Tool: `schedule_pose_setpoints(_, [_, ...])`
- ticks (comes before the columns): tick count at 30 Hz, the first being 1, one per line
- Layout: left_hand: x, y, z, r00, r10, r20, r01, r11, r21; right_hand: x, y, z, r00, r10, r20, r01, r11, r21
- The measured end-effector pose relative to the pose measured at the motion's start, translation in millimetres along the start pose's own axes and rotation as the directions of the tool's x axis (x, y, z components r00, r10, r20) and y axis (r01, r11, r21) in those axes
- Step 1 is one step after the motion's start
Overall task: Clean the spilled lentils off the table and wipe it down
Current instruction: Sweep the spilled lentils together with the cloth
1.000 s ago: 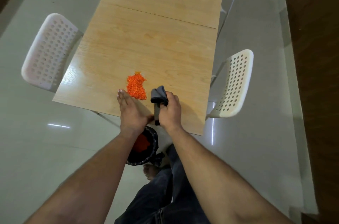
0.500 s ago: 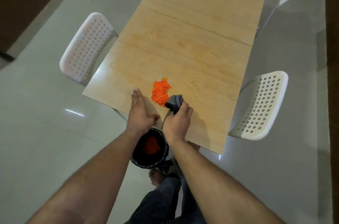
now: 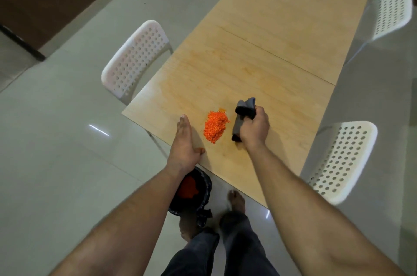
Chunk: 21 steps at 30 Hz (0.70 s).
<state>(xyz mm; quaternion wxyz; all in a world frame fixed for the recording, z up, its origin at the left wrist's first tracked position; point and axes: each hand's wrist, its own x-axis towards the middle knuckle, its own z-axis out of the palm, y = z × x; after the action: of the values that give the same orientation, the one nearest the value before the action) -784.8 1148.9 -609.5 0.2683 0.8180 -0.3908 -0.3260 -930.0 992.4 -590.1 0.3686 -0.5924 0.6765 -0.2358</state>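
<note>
A small heap of orange lentils [image 3: 215,125] lies on the light wooden table [image 3: 259,54] near its front edge. My left hand [image 3: 185,142] stands on edge with straight fingers just left of the heap, at the table's corner. My right hand [image 3: 253,127] grips a rolled dark grey cloth [image 3: 242,117] right of the heap, a little apart from it. Below the table edge, under my left wrist, a black-lined bin [image 3: 194,192] holds more orange lentils.
White perforated chairs stand at the left [image 3: 135,59], near right [image 3: 340,158] and far right [image 3: 392,9] of the table. My bare feet [image 3: 235,201] are on the pale tiled floor beside the bin. A seam crosses the tabletop.
My right hand with the cloth has drawn back from the heap to its right side. My left hand stays at the heap's left. The camera view has shifted.
</note>
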Motion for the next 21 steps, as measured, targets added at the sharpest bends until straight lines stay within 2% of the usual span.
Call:
schedule_pose_setpoints(5, [-4,3,4,0.999,-0.031,-0.026,0.031,1.000,-0.001,26,-14,3,0.954,-0.144,0.262,0.182,0.976,-0.124])
schedule_pose_setpoints(8, [-11,7,9,0.997,-0.049,-0.058,0.049,0.999,-0.009,14,-12,9,0.910,-0.152,0.385,0.191,0.980,-0.064])
schedule_pose_setpoints(11, [-18,13,10,0.992,-0.077,-0.099,0.074,0.997,-0.034,-8,-5,-6,0.937,-0.100,0.336,0.062,0.990,0.123])
schedule_pose_setpoints(14, [-40,21,12,0.969,-0.116,-0.217,0.100,0.991,-0.084,-31,3,-36,0.929,0.034,0.367,-0.188,0.901,0.392])
schedule_pose_setpoints(16, [-58,27,15,0.945,-0.155,-0.289,0.117,0.983,-0.145,-49,11,-48,0.879,0.123,0.460,-0.353,0.817,0.456])
schedule_pose_setpoints(18, [-74,29,17,0.907,-0.220,-0.360,0.143,0.963,-0.228,-68,16,-51,0.808,0.196,0.555,-0.485,0.756,0.439])
schedule_pose_setpoints(21, [-97,21,20,0.816,-0.402,-0.415,0.194,0.868,-0.457,-93,19,-43,0.695,0.245,0.676,-0.610,0.699,0.373])
